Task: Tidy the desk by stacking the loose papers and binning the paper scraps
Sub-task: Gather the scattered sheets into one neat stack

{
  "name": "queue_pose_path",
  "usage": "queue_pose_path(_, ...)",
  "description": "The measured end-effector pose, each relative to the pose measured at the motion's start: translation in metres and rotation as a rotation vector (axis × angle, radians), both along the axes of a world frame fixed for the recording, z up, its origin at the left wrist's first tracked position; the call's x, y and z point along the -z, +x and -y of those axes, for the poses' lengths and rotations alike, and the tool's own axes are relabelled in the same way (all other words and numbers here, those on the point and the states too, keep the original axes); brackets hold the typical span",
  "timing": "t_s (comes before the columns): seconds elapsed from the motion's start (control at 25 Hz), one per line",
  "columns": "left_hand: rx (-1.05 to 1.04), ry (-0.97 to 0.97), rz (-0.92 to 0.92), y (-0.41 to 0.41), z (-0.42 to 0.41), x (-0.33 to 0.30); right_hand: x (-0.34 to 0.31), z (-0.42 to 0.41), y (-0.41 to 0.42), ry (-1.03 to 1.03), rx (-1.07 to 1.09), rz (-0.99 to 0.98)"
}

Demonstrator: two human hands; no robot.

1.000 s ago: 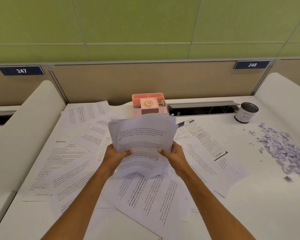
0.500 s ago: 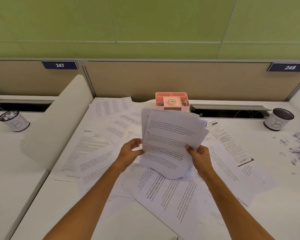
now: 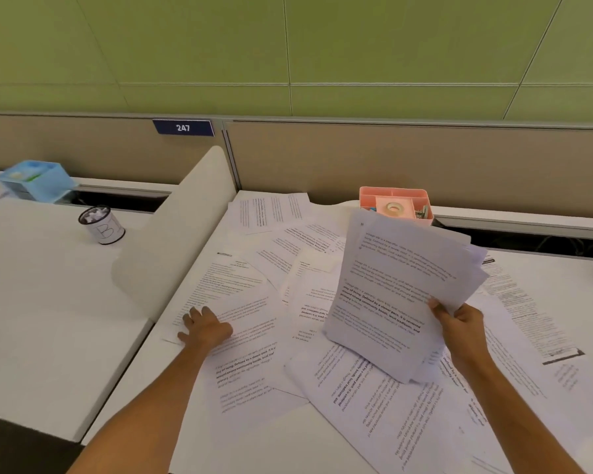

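Dozens of loose papers (image 3: 254, 336) lay scattered over the desk (image 3: 288, 449) in the head view. Its right hand (image 3: 461, 325) pinched a gathered sheaf (image 3: 397, 295) at one lower corner, thumb on the front, sheets fanning unevenly above. Its left hand (image 3: 204, 328) rested flat, fingers slightly spread, on a sheet near the desk's left edge. No paper scraps or bin on this desk showed. Held one-handed by a corner, the sheaf looked likely to sag and spill sheets; dragging the flat sheet might crease it.

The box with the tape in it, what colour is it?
Pink; the box shows best in the head view, the only one.
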State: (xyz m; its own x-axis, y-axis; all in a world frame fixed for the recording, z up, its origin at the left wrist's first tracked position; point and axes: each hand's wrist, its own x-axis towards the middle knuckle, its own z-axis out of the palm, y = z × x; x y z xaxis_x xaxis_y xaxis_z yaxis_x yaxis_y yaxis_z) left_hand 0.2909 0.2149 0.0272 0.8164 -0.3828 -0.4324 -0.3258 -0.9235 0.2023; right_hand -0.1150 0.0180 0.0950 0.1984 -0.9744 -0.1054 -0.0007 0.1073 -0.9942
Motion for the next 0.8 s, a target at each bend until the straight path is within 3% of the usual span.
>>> queue_pose_path(0.16, 0.007, 0.096, 0.003, 0.022, -0.012, 0.003, -0.002, 0.005, 0.006, -0.010, -0.039, 0.062)
queue_pose_path(0.4, 0.080, 0.087, -0.006, 0.043, -0.014, 0.007, -0.005, 0.019, 0.016, -0.017, -0.078, 0.080)
queue_pose_path(0.64, 0.079, 0.009, 0.188, 0.054, -0.019, 0.002, 0.003, 0.028, 0.030, 0.016, -0.087, 0.091)
queue_pose_path(0.8, -0.040, -0.151, 0.201, 0.052, -0.027, 0.014, 0.009, 0.028, 0.038, 0.037, -0.085, 0.097)
